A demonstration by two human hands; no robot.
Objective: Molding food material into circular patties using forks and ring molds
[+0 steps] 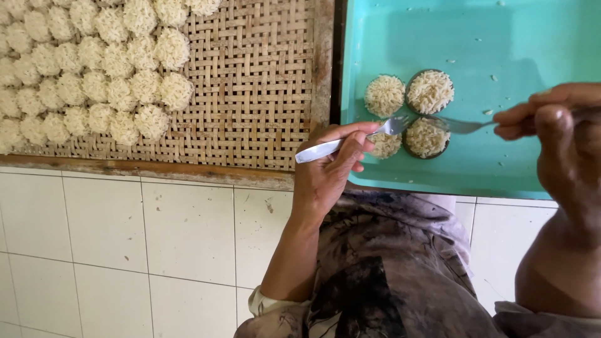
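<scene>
Four small round noodle nests sit close together near the middle of a turquoise tray; the two on the right rest in dark round moulds, the two on the left lie bare on the tray. The left hand pinches the handle of a fork between thumb and curled fingers, its tines resting at the lower-left nest. The right hand grips a second utensil with fingers pressed together around the handle (whether it is a spoon or a fork I cannot tell), its tip lying between the two moulded nests.

Judging by how things lie, a good share of the work looks done: to the left a woven bamboo tray with a wooden rim holds many finished nests packed in tight rows across its left portion, while its right portion is uncovered weave. Only the four pieces remain on the turquoise tray, along with scattered crumbs, and two of them are not yet out of their moulds.

Both trays rest above a white tiled surface, and the person's patterned garment fills the lower frame.
</scene>
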